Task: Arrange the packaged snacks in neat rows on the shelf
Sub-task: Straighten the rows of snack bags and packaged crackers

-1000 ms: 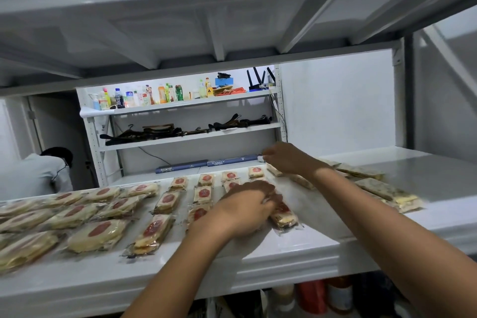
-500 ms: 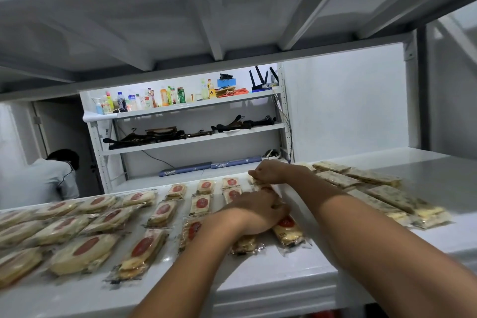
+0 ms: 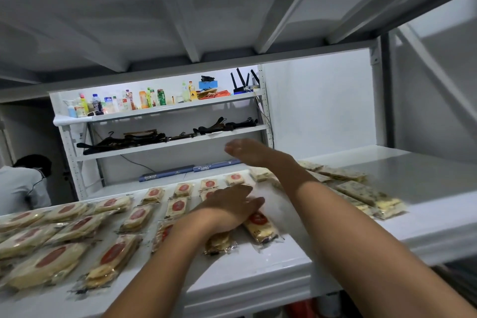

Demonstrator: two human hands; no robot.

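Shelf: white metal shelf (image 3: 271, 270) at chest level, with snack packets laid across it in rows.
Red-label packets: clear-wrapped biscuit packets with red round labels (image 3: 178, 208) fill the left and middle in rows running front to back.
Speckled packets: pale green-flecked packets (image 3: 371, 195) lie in a loose group at right, well apart from the rows.
Left hand: left hand (image 3: 231, 210) lies flat, palm down, fingers spread, pressing on packets in the middle column; nothing gripped.
Right hand: right hand (image 3: 246, 150) hovers above the far row, blurred, fingers extended; appears empty.
Background: second rack with bottles (image 3: 124, 102); a person in grey (image 3: 23, 186) at far left.
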